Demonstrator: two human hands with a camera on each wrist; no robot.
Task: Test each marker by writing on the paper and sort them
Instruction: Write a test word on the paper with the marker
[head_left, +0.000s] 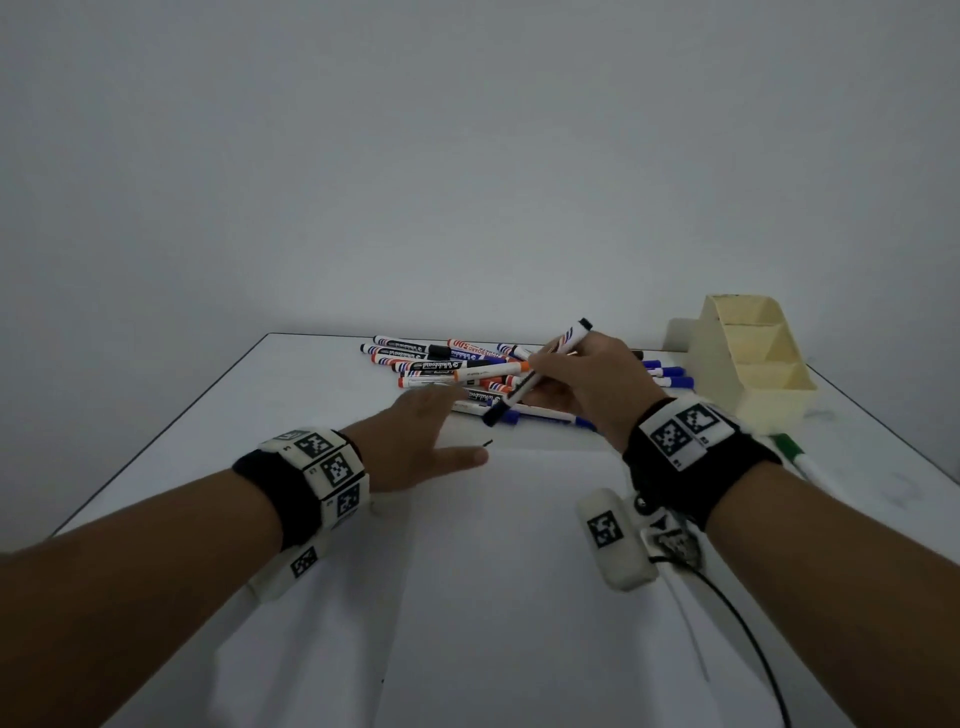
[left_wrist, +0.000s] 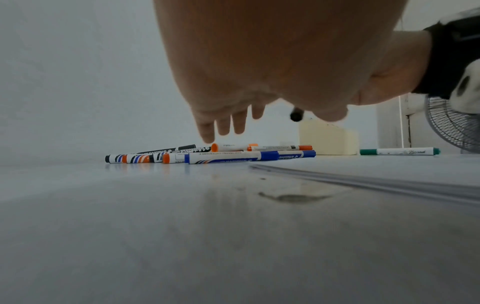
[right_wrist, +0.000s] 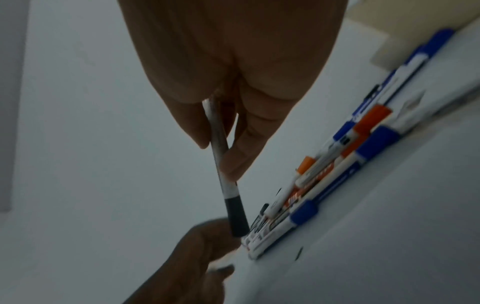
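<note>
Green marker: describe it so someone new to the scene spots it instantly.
Find the cream desk organizer at the table's far right. Just in front of it, partly hidden behind the right wrist, lies the green marker. It is the only green one and lies alone, apart from the pile of markers.

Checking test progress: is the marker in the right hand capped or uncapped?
Capped. The marker held in the right hand ends in a smooth black cap in the right wrist view, with no bare tip showing.
</note>
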